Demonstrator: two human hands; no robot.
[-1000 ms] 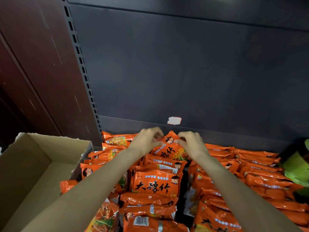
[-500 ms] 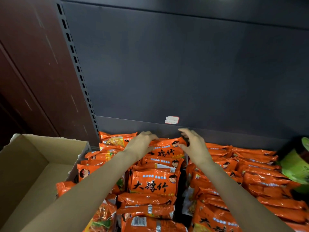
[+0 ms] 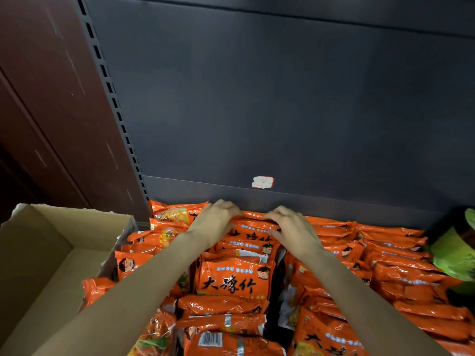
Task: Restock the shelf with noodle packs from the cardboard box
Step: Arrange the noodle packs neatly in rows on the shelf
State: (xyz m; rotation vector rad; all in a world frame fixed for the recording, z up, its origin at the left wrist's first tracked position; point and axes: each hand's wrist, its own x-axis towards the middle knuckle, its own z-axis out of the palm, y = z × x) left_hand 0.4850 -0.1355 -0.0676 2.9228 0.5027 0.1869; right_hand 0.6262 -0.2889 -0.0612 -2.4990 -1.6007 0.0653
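Note:
Rows of orange noodle packs (image 3: 231,281) fill the shelf, some upright and some lying flat. My left hand (image 3: 217,220) and my right hand (image 3: 291,226) are side by side at the back of the middle row. Both hold the top edge of the rearmost noodle pack (image 3: 253,228), which sits just in front of the dark shelf back panel (image 3: 257,111); my fingers curl over its top. The open cardboard box (image 3: 38,253) stands to the left of the shelf, and no pack shows in the visible part of its inside.
A green package (image 3: 456,255) sits at the right edge of the shelf. A small white sticker (image 3: 262,181) is on the back panel. A slotted upright (image 3: 115,104) and a brown wall (image 3: 46,98) are on the left.
The pack, held tilted above the row a second ago, has gone down and back against the panel. Both hands moved back with it and now sit over its top edge.

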